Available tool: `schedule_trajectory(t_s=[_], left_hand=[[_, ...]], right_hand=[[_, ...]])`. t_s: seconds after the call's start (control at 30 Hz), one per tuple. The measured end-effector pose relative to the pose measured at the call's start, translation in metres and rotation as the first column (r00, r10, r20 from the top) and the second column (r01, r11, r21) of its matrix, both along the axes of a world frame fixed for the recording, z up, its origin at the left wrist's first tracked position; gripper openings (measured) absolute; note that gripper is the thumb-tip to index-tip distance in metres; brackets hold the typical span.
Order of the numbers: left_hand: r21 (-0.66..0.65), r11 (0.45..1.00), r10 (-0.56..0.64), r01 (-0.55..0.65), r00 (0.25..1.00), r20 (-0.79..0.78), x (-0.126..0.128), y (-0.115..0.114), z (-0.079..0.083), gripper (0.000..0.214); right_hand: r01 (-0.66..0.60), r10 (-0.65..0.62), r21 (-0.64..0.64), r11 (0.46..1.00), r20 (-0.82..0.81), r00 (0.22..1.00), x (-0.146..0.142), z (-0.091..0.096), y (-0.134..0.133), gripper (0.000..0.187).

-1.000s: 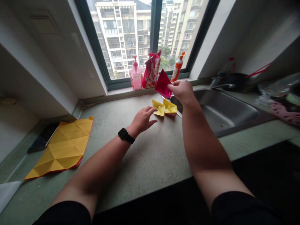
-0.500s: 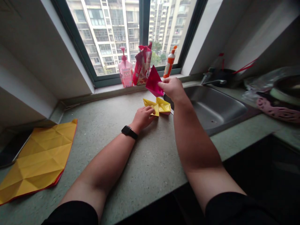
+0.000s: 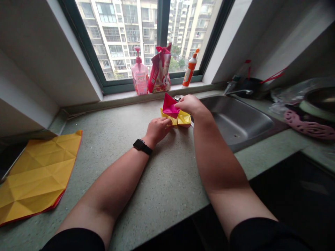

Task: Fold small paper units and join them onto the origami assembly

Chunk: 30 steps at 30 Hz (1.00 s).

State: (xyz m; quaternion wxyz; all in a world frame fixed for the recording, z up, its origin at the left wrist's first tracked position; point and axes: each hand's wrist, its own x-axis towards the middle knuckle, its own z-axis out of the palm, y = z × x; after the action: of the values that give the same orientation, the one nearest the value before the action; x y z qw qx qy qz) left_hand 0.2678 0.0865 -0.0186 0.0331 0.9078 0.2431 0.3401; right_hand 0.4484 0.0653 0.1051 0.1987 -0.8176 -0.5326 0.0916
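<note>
A pink folded-paper piece [image 3: 170, 108] is pinched at its right side between the thumb and fingers of my right hand [image 3: 190, 104]. It is tilted, just above a yellow folded-paper piece [image 3: 184, 119] that rests on the counter. My left hand [image 3: 158, 129], with a black watch on its wrist, has its fingers curled round the left part of the yellow paper. That part is partly hidden by the pink piece and my left fingers. Whether the pink piece touches the yellow one I cannot tell.
Creased yellow sheets with red undersides [image 3: 42, 167] lie at the left of the counter [image 3: 125, 195]. A pink pump bottle [image 3: 140, 78], a red bag [image 3: 159, 71] and an orange bottle [image 3: 189, 69] stand along the window. A steel sink [image 3: 238, 118] is at the right.
My right hand has lowered the pink folded paper, bringing it down over the yellow one. My left hand stays at the yellow paper, its fingers closer together.
</note>
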Motion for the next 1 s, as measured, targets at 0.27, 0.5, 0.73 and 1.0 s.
schedule_trajectory(t_s=[0.27, 0.5, 0.73, 1.0], left_hand=[[-0.005, 1.0, -0.01, 0.01, 1.0, 0.027, 0.004, 0.001, 0.002, 0.015], [0.003, 1.0, 0.004, -0.004, 1.0, 0.028, 0.005, 0.001, 0.001, 0.011], [-0.003, 1.0, -0.009, 0.009, 1.0, 0.017, 0.007, 0.0, 0.0, 0.01], [-0.038, 0.998, -0.055, 0.057, 0.997, 0.047, 0.008, 0.001, 0.0, 0.012]], right_hand=[[-0.009, 0.011, -0.035, 0.999, 0.035, 0.999, -0.005, -0.005, 0.005, 0.009], [0.017, -0.005, -0.084, 0.996, 0.137, 0.991, 0.001, -0.008, 0.004, 0.019], [-0.008, 0.023, -0.134, 0.991, 0.113, 0.993, 0.018, -0.011, 0.004, 0.01], [-0.126, 0.136, -0.169, 0.977, 0.048, 0.99, 0.031, -0.014, 0.005, 0.004]])
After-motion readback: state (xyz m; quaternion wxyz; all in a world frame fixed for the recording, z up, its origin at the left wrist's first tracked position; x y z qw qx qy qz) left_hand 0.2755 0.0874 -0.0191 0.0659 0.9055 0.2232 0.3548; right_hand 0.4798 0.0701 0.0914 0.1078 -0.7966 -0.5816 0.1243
